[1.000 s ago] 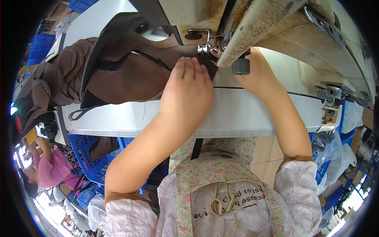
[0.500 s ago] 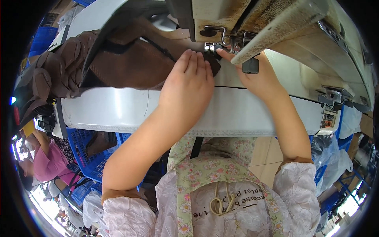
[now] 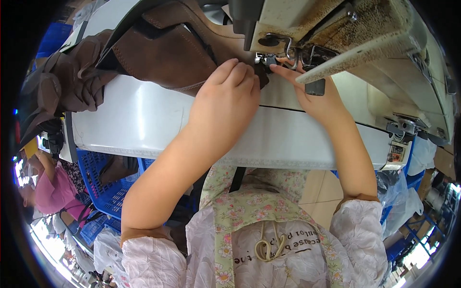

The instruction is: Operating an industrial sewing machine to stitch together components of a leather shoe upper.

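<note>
Brown leather shoe upper [image 3: 165, 55] with stitched seams lies on the white sewing machine bed, its right end by the presser foot [image 3: 261, 58]. My left hand [image 3: 225, 98] is closed on the near right edge of the leather, fingers bent and knuckles raised; the fingertips are hidden. Reaching in from the right, my right hand [image 3: 317, 98] has its index finger stretched to the small dark roller beside the presser foot. A pale lever of the sewing machine [image 3: 355, 62] covers part of that hand, and its other fingers are mostly hidden.
Overlapping brown leather pieces [image 3: 72, 72] hang together at the left end of the bed. Below it stand blue plastic baskets [image 3: 103, 185]. A person in pink [image 3: 55, 189] sits at the far left. Plastic bags [image 3: 401, 206] hang at the right.
My left hand's fingers, flat on the leather before, are now bent in. The leather has shifted away from the near edge of the bed. My right hand stays by the presser foot.
</note>
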A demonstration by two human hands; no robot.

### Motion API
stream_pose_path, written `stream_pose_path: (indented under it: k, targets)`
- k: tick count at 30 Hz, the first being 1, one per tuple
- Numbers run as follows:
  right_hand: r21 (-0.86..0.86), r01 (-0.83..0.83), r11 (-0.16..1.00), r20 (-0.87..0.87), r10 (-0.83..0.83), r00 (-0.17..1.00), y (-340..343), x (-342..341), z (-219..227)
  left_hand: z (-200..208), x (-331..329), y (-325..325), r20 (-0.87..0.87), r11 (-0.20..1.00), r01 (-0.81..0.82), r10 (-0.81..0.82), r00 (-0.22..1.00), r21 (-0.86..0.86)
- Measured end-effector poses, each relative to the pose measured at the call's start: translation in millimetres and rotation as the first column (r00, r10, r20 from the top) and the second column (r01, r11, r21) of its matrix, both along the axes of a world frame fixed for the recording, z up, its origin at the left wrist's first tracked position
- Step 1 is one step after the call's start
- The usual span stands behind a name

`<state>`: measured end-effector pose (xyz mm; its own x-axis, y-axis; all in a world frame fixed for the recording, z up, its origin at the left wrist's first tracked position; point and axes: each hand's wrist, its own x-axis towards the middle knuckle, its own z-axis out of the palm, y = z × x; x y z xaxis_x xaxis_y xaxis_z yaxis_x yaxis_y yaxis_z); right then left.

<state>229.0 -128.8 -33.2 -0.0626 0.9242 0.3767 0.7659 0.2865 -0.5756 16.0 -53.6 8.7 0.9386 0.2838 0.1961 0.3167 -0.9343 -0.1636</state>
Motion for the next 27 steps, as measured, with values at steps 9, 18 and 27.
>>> stream_pose_path:
  k: [9,18,27]
  targets:
    - [-0.073,0.067,0.995,0.094,-0.060,0.994,-3,6,-14,-16,-3,-7,0.170,0.999,-0.033,0.033,0.985,-0.005]
    - [0.064,-0.002,0.998,0.308,-0.018,0.951,-5,-3,-1,-12,-10,13,0.180,0.997,0.050,-0.038,0.983,-0.062]
    - [0.056,0.013,0.998,0.322,-0.031,0.946,-8,-13,8,-6,-15,27,0.162,0.980,0.127,-0.102,0.982,-0.151]
